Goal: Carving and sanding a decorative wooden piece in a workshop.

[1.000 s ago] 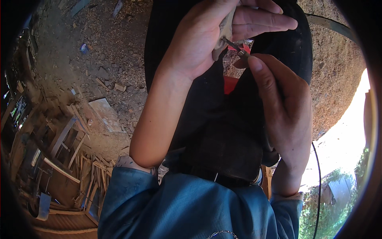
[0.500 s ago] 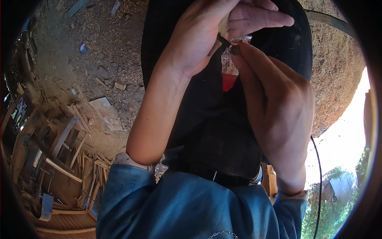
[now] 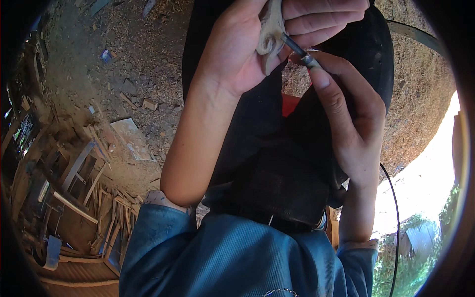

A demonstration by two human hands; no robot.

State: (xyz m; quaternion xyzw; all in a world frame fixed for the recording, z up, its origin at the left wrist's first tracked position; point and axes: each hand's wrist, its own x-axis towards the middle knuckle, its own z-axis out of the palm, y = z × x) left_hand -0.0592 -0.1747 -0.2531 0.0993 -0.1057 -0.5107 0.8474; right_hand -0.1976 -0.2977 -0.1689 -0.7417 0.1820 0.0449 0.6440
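Palm up near the top of the view, my left hand (image 3: 236, 54) holds a pale carved wooden piece (image 3: 270, 35) with curled, rounded shapes. The fingers stretch out to the right behind the piece, and its upper end runs out of the picture. My right hand (image 3: 354, 111) pinches a slim carving tool (image 3: 296, 46) between thumb and fingertips. The tool has a dark shank and a lighter metal collar. Its tip meets the right side of the carving, though whether it cuts in I cannot tell. Most of its handle is hidden in the right hand.
Both hands are above my dark-trousered legs (image 3: 252, 128). Wood chips and a flat pale board (image 3: 132, 138) lie on the dirt floor to the left. Scrap wood and strips (image 3: 106, 218) pile up at lower left. A black cable (image 3: 395, 213) hangs at right.
My left hand has turned its palm further up, bringing the carved piece into view. My right hand has rolled over, so its thumb and more of the tool now show.
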